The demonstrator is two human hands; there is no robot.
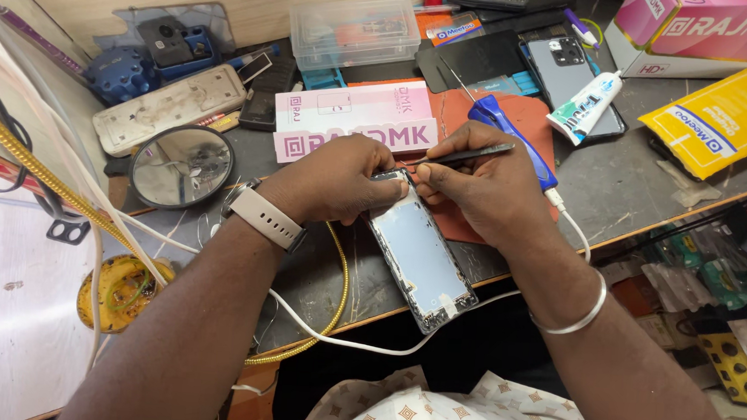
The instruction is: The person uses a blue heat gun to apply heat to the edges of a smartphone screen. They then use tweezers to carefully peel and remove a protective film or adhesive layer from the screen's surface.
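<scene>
The worktop (647,186) is dark grey, scratched, and crowded with things. A wooden wall stands at the back.

The opened phone (422,255) is a long flat frame with a pale grey-blue inside and a dark metal edge. It lies tilted on the worktop, with its top end under the fingers and its bottom end pointing toward the person.

The left hand (341,178) is curled over the top corner of the phone, and its fingers press and grip that corner. The right hand (485,186) is closed around thin black tweezers (466,155). The tweezers' tip is right at the phone's top edge, between the two hands.

Just behind the hands sits a pink box (357,120). A blue tool (514,136) lies behind the right hand. A round mirror (181,166) lies left of the left hand.
</scene>
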